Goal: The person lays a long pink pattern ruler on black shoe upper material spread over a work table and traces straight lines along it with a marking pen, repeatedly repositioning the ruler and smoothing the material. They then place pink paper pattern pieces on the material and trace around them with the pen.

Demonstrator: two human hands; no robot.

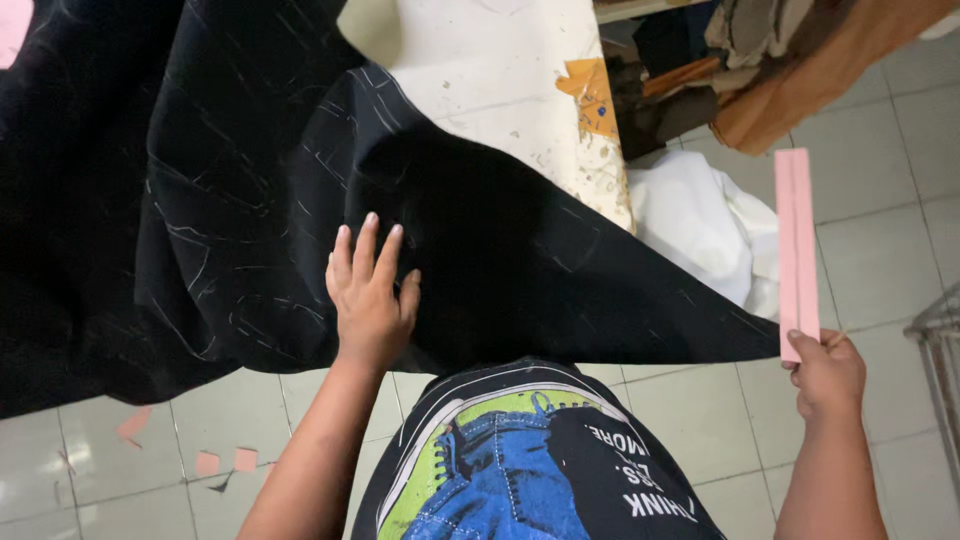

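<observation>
A large black cloth [200, 180] with faint chalk marks drapes over a white worktable [490, 70] and hangs off its near edge. My left hand [370, 295] lies flat on the cloth near the hanging edge, fingers spread. Off to the right, over the floor, my right hand [825, 375] grips the lower end of a long pink strip [797, 240] that points upward, away from me.
A white cloth heap [700, 220] lies on the tiled floor beside the table. Brown and orange fabrics [800, 70] pile up at the top right. Small pink scraps [225, 462] lie on the floor at the lower left. A metal frame [940, 340] stands at the right edge.
</observation>
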